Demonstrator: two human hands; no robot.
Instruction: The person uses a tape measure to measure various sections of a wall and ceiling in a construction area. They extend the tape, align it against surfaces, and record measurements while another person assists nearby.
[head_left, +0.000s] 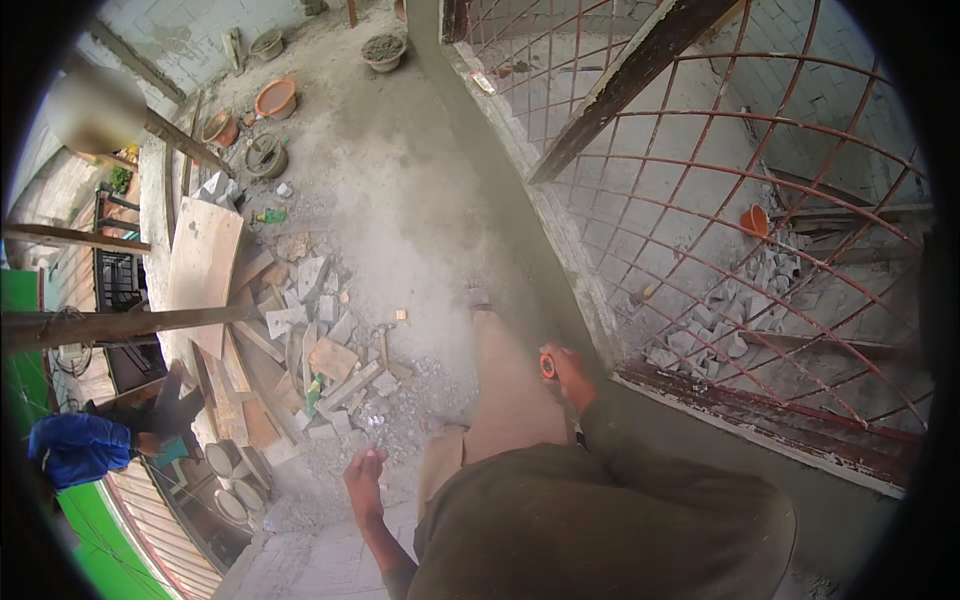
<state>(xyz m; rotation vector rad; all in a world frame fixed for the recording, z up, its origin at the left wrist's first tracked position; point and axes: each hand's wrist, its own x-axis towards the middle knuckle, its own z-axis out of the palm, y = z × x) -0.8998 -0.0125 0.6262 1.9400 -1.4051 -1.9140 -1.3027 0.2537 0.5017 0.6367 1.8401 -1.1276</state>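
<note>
My right hand (572,380) is wrapped round a small orange and black tape measure (547,366), held beside my right thigh. A low, smooth grey cement ledge (600,392) runs just beyond that hand. My left hand (366,472) hangs low on the other side, its fingers curled in, and I see nothing in them. Beneath and ahead of it lies a heap of broken grey block rubble (330,335). My leg in tan trousers (510,390) stretches forward over the dusty concrete floor (400,200).
A rusty red bar grille (700,185) with a slanting wooden beam (630,90) lines the right side. Planks and a plywood board (203,265) lie left by the rubble. Several mortar tubs, one orange (276,98), stand far left. A person in blue (80,450) is at left.
</note>
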